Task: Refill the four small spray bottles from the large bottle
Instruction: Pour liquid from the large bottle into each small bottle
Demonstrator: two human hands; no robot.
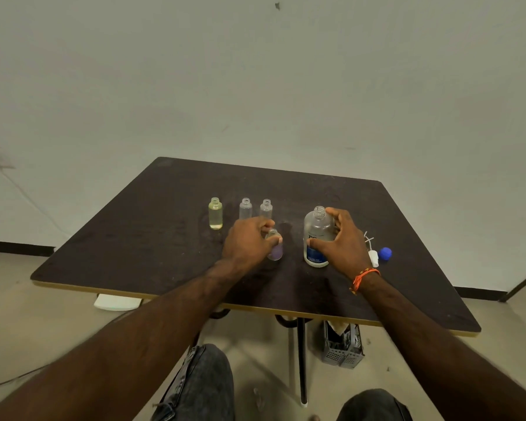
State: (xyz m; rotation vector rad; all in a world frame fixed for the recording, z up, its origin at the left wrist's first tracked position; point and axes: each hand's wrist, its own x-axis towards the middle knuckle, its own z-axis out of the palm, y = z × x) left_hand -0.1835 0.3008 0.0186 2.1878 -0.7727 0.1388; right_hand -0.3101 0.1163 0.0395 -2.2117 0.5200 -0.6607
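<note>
Gripping the large bottle (317,238) near the table's (134,238) right edge, the right hand (342,241) wraps its uncapped body, while the left hand (249,241) closes round a purple-tinted small spray bottle (275,249) just beside it. Three more open bottles stand behind: a yellowish one (215,214) and two clear ones (245,208) (266,208). Pouring seems about to begin; it calls for lifting and tilting the big bottle's mouth over the small neck.
</note>
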